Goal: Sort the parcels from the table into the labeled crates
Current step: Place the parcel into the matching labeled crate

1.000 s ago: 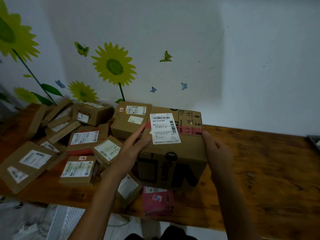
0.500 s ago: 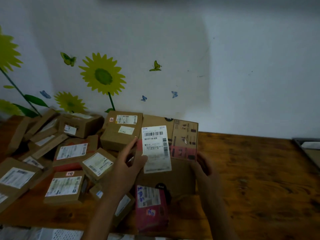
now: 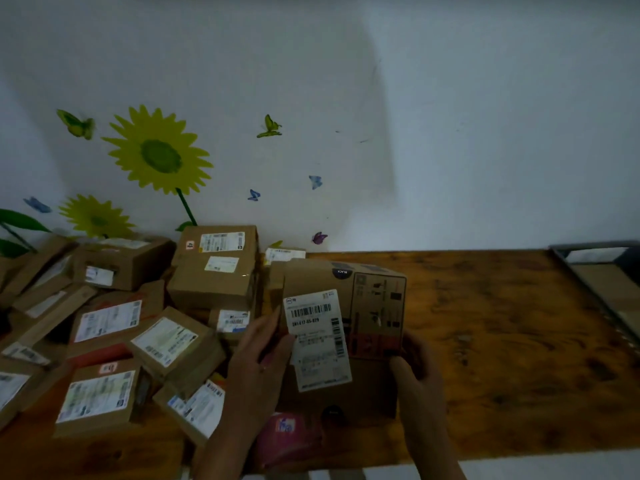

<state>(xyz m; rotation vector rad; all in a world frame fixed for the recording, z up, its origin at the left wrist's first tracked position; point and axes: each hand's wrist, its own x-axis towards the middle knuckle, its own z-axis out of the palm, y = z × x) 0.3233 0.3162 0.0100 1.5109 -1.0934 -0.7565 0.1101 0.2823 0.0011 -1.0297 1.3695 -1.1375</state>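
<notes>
box: big cardboard parcel with white label, tilted, near table front edge, right of pile
left hand: grips box's left side, thumb on label
right hand: fingers curled round box's right edge
pink parcel: under box's front

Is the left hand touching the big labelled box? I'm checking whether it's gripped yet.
Touching. The head view shows the left hand on the big box's left side, thumb on its white label.

One head-worn view — looking forward and down, close over the table, facing the wall.
</notes>
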